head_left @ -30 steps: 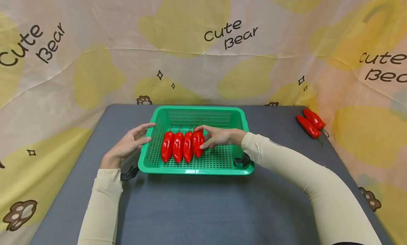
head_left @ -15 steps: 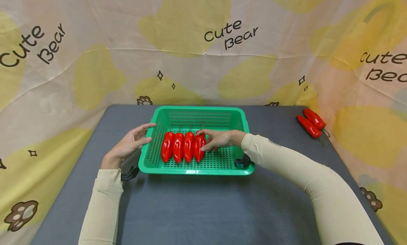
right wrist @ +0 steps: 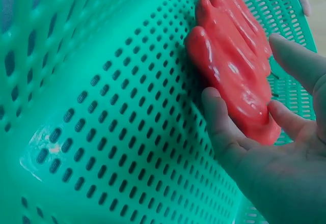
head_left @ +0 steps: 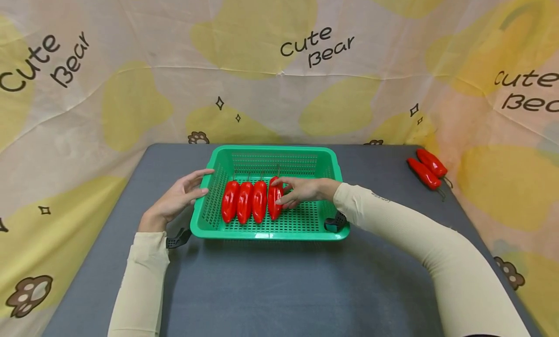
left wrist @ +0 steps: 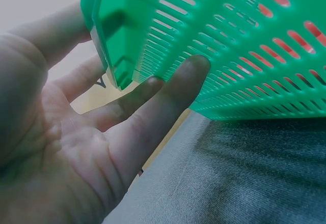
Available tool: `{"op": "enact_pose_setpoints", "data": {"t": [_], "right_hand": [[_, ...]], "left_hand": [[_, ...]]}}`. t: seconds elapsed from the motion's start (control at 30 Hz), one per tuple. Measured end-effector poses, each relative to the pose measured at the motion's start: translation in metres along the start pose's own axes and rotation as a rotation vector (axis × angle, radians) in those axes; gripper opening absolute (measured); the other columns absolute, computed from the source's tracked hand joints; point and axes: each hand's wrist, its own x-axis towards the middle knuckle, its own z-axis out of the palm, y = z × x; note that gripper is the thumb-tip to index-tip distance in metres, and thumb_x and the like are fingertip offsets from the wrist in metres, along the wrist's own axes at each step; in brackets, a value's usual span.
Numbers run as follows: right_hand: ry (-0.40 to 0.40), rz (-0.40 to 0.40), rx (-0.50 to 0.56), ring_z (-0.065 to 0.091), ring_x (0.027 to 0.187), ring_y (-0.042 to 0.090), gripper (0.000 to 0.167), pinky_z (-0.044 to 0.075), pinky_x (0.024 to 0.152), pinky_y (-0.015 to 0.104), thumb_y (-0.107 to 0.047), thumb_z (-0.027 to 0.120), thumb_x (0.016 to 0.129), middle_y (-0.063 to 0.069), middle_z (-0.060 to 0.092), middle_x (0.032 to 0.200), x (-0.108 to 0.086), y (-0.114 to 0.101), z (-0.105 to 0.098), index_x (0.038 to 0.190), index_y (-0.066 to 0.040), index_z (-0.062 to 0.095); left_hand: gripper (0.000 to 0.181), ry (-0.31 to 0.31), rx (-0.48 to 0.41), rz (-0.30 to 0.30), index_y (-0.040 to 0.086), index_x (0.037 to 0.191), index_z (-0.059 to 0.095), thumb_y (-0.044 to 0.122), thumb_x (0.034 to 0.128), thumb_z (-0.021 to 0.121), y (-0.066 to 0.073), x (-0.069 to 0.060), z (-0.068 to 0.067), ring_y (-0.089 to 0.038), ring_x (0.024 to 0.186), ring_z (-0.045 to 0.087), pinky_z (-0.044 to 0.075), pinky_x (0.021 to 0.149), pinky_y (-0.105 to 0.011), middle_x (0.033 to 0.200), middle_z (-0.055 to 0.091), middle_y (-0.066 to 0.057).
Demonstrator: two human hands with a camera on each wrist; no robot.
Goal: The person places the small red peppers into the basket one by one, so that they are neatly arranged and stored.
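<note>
A green perforated plastic basket [head_left: 271, 236] holds several glossy red chili peppers side by side, stems toward its far side. My right hand [head_left: 301, 190] reaches over the basket's right wall and holds the rightmost chili pepper [head_left: 274, 211] between thumb and fingers. In the right wrist view, the thumb [right wrist: 216, 114] lies along one side of that pepper, the fingers at its other side. A narrow gap parts it from the neighbouring pepper [head_left: 259, 203]. At the basket's left rim, my left hand [head_left: 174, 198] touches with thumb and extended fingers; one fingertip [left wrist: 196, 66] is against the outer wall.
Two more red chili peppers [head_left: 425, 174] lie together on the grey table [head_left: 271, 283] near its right edge. Behind and around the table hangs a patterned cloth [head_left: 262, 50] with "Cute Bear" lettering. Black straps are on both wrists.
My right hand has shifted slightly right with the rightmost pepper, which has turned straighter, then slid a little toward the far side. My left hand and the basket stay put.
</note>
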Motion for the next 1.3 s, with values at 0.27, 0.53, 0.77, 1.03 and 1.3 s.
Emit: {"op": "enact_pose_setpoints", "data": {"t": [0.27, 0.53, 0.77, 1.03, 1.3], "right_hand": [[-0.058, -0.017, 0.032, 0.059, 0.127, 0.035, 0.067, 0.046, 0.111, 0.048, -0.018, 0.065, 0.099, 0.017, 0.035, 0.157, 0.000, 0.002, 0.001, 0.156, -0.017, 0.030], [-0.040, -0.012, 0.034, 0.061, 0.123, 0.037, 0.055, 0.047, 0.110, 0.048, -0.017, 0.059, 0.103, 0.016, 0.039, 0.156, -0.002, 0.002, -0.004, 0.152, -0.016, 0.035], [0.021, 0.007, -0.073, 0.060, 0.120, 0.036, 0.054, 0.048, 0.106, 0.047, -0.026, 0.061, 0.101, 0.013, 0.044, 0.151, -0.005, 0.000, -0.005, 0.151, -0.020, 0.040], [0.026, -0.004, -0.138, 0.061, 0.110, 0.036, 0.059, 0.047, 0.102, 0.048, -0.026, 0.059, 0.103, 0.012, 0.037, 0.160, -0.008, -0.001, -0.006, 0.158, -0.022, 0.037], [0.067, -0.019, -0.157, 0.063, 0.102, 0.035, 0.067, 0.049, 0.091, 0.043, -0.024, 0.062, 0.101, 0.020, 0.034, 0.158, -0.009, -0.003, -0.004, 0.160, -0.025, 0.031]], "left_hand": [[0.060, -0.005, -0.008, -0.003, 0.016, 0.157, 0.034, 0.018, 0.1024, 0.058, 0.000, 0.000, 0.001, -0.007, 0.111, 0.063, 0.059, 0.083, -0.033, 0.164, 0.028, -0.018], [0.060, -0.008, -0.007, 0.006, 0.015, 0.157, 0.034, 0.018, 0.1021, 0.058, 0.001, 0.000, 0.000, -0.007, 0.111, 0.064, 0.060, 0.084, -0.033, 0.164, 0.028, -0.018], [0.060, -0.004, -0.006, 0.010, 0.015, 0.157, 0.034, 0.017, 0.1022, 0.058, 0.001, 0.000, 0.000, -0.007, 0.111, 0.064, 0.060, 0.084, -0.033, 0.163, 0.029, -0.019], [0.060, 0.003, 0.002, 0.009, 0.015, 0.157, 0.034, 0.018, 0.1021, 0.058, 0.001, 0.000, 0.000, -0.006, 0.113, 0.062, 0.059, 0.085, -0.033, 0.164, 0.028, -0.019], [0.060, 0.002, 0.012, 0.004, 0.016, 0.157, 0.035, 0.019, 0.1023, 0.058, 0.001, -0.001, 0.000, -0.006, 0.113, 0.062, 0.059, 0.085, -0.033, 0.164, 0.028, -0.018]]}}
